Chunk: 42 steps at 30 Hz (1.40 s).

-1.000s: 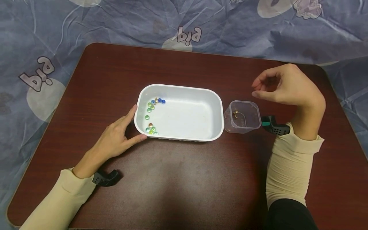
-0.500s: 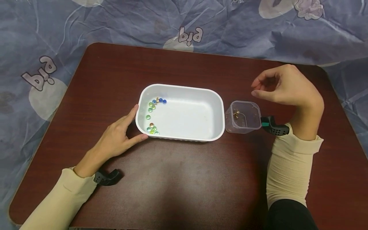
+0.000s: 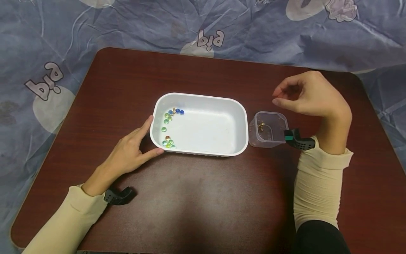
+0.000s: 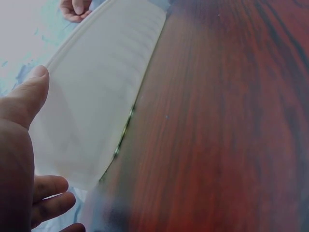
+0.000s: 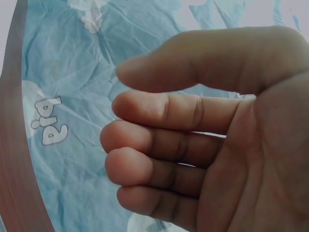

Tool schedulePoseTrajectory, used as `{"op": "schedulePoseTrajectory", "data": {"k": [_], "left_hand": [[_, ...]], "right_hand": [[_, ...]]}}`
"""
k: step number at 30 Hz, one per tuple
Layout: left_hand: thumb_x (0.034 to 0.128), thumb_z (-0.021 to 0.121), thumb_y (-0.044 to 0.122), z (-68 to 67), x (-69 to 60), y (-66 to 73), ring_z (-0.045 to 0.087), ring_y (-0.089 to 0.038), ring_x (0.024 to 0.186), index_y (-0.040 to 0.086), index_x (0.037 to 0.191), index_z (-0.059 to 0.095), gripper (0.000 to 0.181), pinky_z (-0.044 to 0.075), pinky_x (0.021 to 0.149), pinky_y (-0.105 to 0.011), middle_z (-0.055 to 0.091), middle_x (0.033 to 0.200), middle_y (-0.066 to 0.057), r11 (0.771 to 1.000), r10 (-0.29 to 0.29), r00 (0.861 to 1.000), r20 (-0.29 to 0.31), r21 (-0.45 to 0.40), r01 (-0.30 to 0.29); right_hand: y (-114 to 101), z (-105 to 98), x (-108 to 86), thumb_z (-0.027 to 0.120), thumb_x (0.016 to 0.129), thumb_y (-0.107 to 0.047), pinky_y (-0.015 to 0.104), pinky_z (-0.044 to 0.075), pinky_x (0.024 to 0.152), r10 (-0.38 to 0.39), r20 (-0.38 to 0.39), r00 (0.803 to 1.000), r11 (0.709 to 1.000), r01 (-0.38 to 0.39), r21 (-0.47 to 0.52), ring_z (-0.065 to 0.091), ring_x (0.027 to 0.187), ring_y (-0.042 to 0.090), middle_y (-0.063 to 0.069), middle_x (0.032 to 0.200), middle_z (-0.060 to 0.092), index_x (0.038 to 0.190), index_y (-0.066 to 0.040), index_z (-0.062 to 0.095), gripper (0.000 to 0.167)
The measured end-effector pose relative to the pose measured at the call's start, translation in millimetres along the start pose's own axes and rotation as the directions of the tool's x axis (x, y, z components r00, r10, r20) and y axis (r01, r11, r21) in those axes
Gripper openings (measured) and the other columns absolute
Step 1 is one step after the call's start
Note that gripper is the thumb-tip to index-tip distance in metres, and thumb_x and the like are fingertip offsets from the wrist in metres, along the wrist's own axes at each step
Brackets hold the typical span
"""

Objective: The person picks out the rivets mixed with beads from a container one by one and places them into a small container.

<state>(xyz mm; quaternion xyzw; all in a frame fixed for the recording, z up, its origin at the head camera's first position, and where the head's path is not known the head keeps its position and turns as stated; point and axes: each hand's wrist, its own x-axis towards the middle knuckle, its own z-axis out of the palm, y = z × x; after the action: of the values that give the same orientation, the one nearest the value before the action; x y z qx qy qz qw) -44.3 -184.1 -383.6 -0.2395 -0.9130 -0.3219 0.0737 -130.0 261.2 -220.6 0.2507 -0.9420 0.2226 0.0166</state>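
Observation:
In the head view, a white rectangular tray [image 3: 207, 132] lies in the middle of the table. Colored glass marbles [image 3: 166, 121] and a few small gold-colored metal pieces gather along its left side. My left hand [image 3: 127, 150] rests against the tray's left end, thumb at the near corner and fingers along the side. Right of the tray stands a clear plastic box [image 3: 275, 129] with small gold-colored metal pieces [image 3: 260, 126] inside. Above and behind this box hovers my right hand [image 3: 317, 93], fingers loosely bent. The right wrist view shows nothing between thumb and fingers.
The dark red-brown wooden table [image 3: 196, 197] has rounded corners. A blue printed cloth [image 3: 142, 28] hangs behind it and along its left side. The wrist-worn black devices [image 3: 118, 196] sit close to the tabletop.
My right hand has shifted slightly left, its wrist device now overlapping the clear box's right edge. My left hand stays against the tray, and the marbles keep their places.

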Motion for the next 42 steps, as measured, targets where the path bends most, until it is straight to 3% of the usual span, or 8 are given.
{"op": "schedulePoseTrajectory", "data": {"k": [19,31,42], "left_hand": [[0.0861,0.077,0.043,0.2,-0.7,-0.7,0.055,-0.039,0.122,0.01,0.158,0.023,0.096,0.046,0.093,-0.056,0.051,0.139,-0.027,1.0,-0.008,1.0,0.005,-0.007,0.008],[0.0876,0.07,0.054,1.7,-0.6,-1.4,0.055,-0.039,0.121,0.009,0.158,0.024,0.095,0.047,0.091,-0.056,0.053,0.137,-0.027,1.0,0.016,1.0,-0.011,-0.015,-0.016],[0.0862,0.075,0.046,0.5,-0.1,-0.4,0.055,-0.039,0.12,0.008,0.158,0.023,0.096,0.047,0.091,-0.056,0.053,0.137,-0.027,1.0,0.004,1.0,-0.001,-0.012,-0.004]], "right_hand": [[-22,13,21.4,0.079,0.08,-0.011,0.015,0.041,0.056,-0.073,0.013,0.997,0.997,0.073,0.015,0.055,0.057,0.006,-0.008,0.068,0.065,0.081,-0.016,0.075,0.006],[-34,19,32.0,0.075,0.081,-0.009,0.017,0.041,0.056,-0.082,0.03,0.996,0.996,0.08,0.045,0.056,0.059,0.008,-0.006,0.067,0.065,0.08,-0.014,0.075,0.005],[-47,28,43.5,0.075,0.08,-0.009,0.018,0.043,0.057,-0.125,0.037,0.992,0.989,0.121,0.079,0.057,0.059,0.01,-0.005,0.065,0.065,0.08,-0.011,0.075,0.002]]}}
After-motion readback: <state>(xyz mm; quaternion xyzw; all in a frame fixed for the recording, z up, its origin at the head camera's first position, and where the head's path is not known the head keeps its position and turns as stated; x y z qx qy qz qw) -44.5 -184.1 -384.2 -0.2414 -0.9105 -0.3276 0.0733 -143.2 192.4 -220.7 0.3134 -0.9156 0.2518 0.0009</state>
